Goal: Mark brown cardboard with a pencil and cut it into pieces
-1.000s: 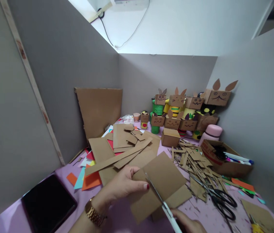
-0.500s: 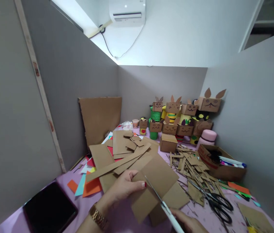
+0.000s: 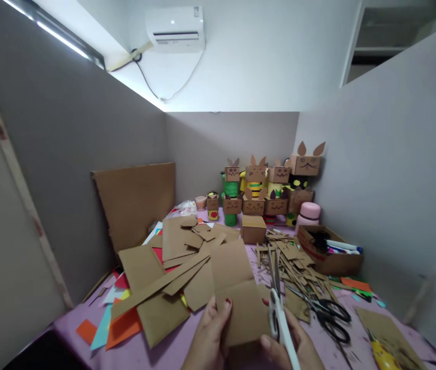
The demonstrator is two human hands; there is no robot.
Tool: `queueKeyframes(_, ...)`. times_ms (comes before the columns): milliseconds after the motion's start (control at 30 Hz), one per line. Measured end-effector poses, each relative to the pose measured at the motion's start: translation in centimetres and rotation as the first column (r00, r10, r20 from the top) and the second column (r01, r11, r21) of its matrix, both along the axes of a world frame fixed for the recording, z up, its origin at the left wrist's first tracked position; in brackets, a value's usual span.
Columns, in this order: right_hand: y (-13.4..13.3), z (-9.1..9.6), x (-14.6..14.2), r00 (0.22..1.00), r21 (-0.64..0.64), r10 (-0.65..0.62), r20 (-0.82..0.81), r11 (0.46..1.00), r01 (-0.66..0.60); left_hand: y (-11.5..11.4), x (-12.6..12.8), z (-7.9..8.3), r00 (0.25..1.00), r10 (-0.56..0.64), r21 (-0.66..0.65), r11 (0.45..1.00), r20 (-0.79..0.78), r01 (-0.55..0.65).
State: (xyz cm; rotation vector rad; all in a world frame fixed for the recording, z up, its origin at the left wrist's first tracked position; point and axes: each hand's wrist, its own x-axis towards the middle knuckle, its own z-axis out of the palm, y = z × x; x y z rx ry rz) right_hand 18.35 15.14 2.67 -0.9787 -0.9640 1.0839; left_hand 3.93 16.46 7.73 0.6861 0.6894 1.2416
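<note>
A creased piece of brown cardboard (image 3: 237, 295) stands raised in front of me, its lower left edge pinched between the thumb and fingers of my left hand (image 3: 211, 334). My right hand (image 3: 298, 344) grips white-handled scissors (image 3: 278, 313) whose blades point up and sit slightly apart, just right of the cardboard. The right thumb lies close to the cardboard's lower right corner; whether it touches is unclear. Further right, black-handled scissors (image 3: 331, 318) lie on a heap of cardboard scraps (image 3: 293, 257).
Cardboard sheets and strips (image 3: 160, 282) and coloured paper (image 3: 123, 324) lie left. Cardboard animal figures (image 3: 254, 172) stand behind a plain cardboard box (image 3: 253, 229). A pink bottle (image 3: 308, 213), an open pen box (image 3: 331, 257) and a yellow-handled tool (image 3: 383, 354) are right. A dark tablet-like object (image 3: 48, 354) is front left.
The cardboard has turned more upright. The scissors have swung from across it to its right side, blades now upward. My left hand has shifted to its lower edge, and the view has turned right.
</note>
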Motion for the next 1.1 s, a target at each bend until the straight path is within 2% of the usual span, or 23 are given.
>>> queueKeyframes(67, 0.2, 0.3, 0.9, 0.999, 0.001, -0.052, 0.001, 0.999, 0.052, -0.4, 1.0, -1.0, 0.997, -0.065, 0.0, 0.998, 0.041, 0.065)
queueKeyframes(200, 0.5, 2.0, 3.4, 0.998, -0.062, -0.027, -0.052, 0.998, 0.023, -0.8, 1.4, -1.9, 0.98, -0.194, -0.03, 0.98, 0.037, 0.195)
queueKeyframes(300, 0.7, 3.7, 5.0, 0.993, -0.062, -0.095, -0.065, 0.994, 0.091, -0.6, 0.3, -0.8, 0.987, -0.162, -0.107, 0.981, 0.011, 0.162)
queueKeyframes(367, 0.8, 4.7, 5.8, 0.998, -0.059, -0.052, -0.034, 0.997, 0.05, -0.3, -0.7, 0.4, 0.997, -0.074, -0.143, 0.987, -0.017, 0.071)
queueKeyframes(433, 0.9, 5.3, 6.4, 1.0, -0.059, -0.006, -0.011, 0.998, 0.005, -0.1, -1.6, 1.4, 0.993, -0.065, -0.129, 0.99, -0.098, 0.052)
queueKeyframes(533, 0.9, 5.6, 6.7, 0.999, -0.06, 0.008, 0.032, 0.998, -0.006, -0.2, -1.9, 2.0, 0.939, -0.228, -0.109, 0.973, -0.257, 0.206)
queueKeyframes(600, 0.7, 5.7, 6.6, 0.997, -0.051, 0.019, 0.073, 0.999, -0.015, -0.5, -1.6, 1.8, 0.905, -0.275, -0.064, 0.961, -0.324, 0.269)
queueKeyframes(667, 0.7, 5.6, 6.5, 0.994, -0.026, 0.015, 0.113, 1.0, -0.013, -0.7, -1.2, 1.6, 0.915, -0.194, 0.003, 0.978, -0.352, 0.209)
queueKeyframes(733, 0.8, 5.2, 6.4, 0.992, -0.02, 0.015, 0.129, 1.0, -0.012, -0.6, -1.1, 1.7, 0.937, -0.055, 0.031, 0.997, -0.345, 0.07)
queueKeyframes(867, 1.1, 3.3, 5.7, 0.981, -0.066, 0.158, 0.116, 0.986, -0.151, -0.4, -1.8, 2.6, 0.929, 0.199, 0.057, 0.98, -0.313, -0.191)
queueKeyframes(967, 0.8, 2.0, 4.8, 0.972, -0.109, 0.226, 0.067, 0.97, -0.218, -0.3, -2.3, 3.1, 0.912, 0.302, 0.109, 0.953, -0.279, -0.282)
queueKeyframes(1100, -0.5, 1.9, 4.1, 0.955, -0.155, 0.296, 0.029, 0.945, -0.288, -0.2, -2.8, 3.7, 0.902, 0.383, 0.088, 0.924, -0.198, -0.373)
